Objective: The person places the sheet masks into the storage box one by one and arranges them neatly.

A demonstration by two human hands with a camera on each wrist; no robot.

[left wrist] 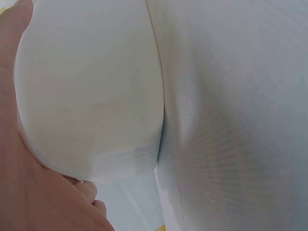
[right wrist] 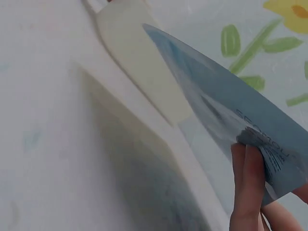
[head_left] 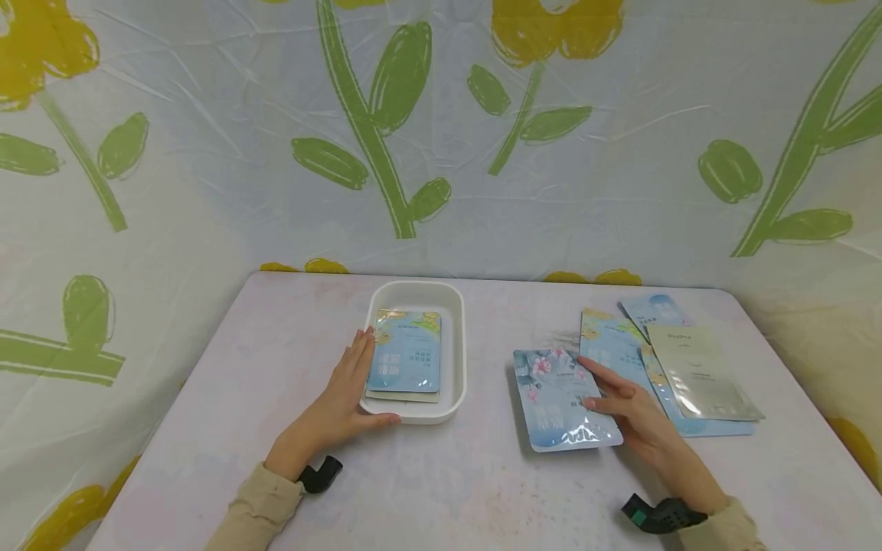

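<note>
My left hand (head_left: 347, 394) lies against the left side of a white plastic tray (head_left: 455, 360), its fingers extended along the rim and its thumb at the near edge. In the left wrist view the palm borders the tray's pale outer wall (left wrist: 91, 86). Inside lies a blue sheet mask packet (head_left: 408, 363) with yellow flowers, over a pale packet (head_left: 403, 396) mostly hidden. At right, my right hand (head_left: 637, 417) pinches a blue sheet mask packet with pink flowers (head_left: 558, 413) by its right edge. This packet tilts above the table in the right wrist view, its plain printed back showing.
Several more packets overlap on the table's right side: a silvery-green one (head_left: 703, 375) on top, blue ones with yellow flowers (head_left: 606, 340) below, and another blue one (head_left: 654, 310) behind. A flower-patterned cloth (head_left: 441, 153) hangs along the table's far edge.
</note>
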